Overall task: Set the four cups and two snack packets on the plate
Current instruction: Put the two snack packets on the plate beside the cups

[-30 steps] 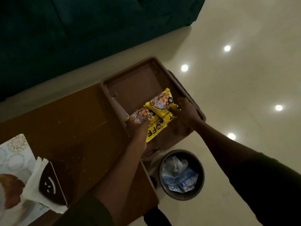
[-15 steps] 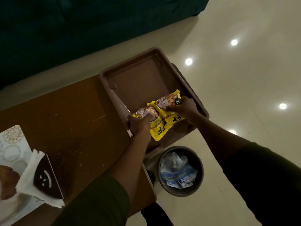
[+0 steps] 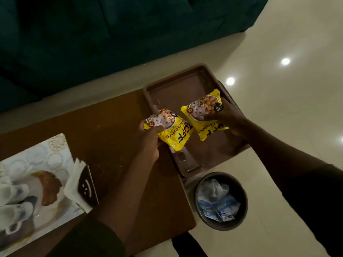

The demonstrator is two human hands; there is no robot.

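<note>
Gripping one snack packet (image 3: 171,129) in our left hand (image 3: 148,140) and the other packet (image 3: 203,113) in our right hand (image 3: 231,118), we held them apart above the brown tray (image 3: 187,162), likely for separate placing.

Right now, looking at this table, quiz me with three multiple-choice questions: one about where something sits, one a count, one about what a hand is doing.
1. Where is the waste bin?
A. on the floor by the table's corner
B. on the table
C. inside the brown tray

2. How many yellow snack packets show?
A. one
B. two
C. four

3. What is the left hand doing?
A. resting flat
B. gripping a packet
C. holding a cup

Answers:
A, it stands on the pale floor.
B, left packet and right packet.
B, fingers wrap its left edge.
</note>
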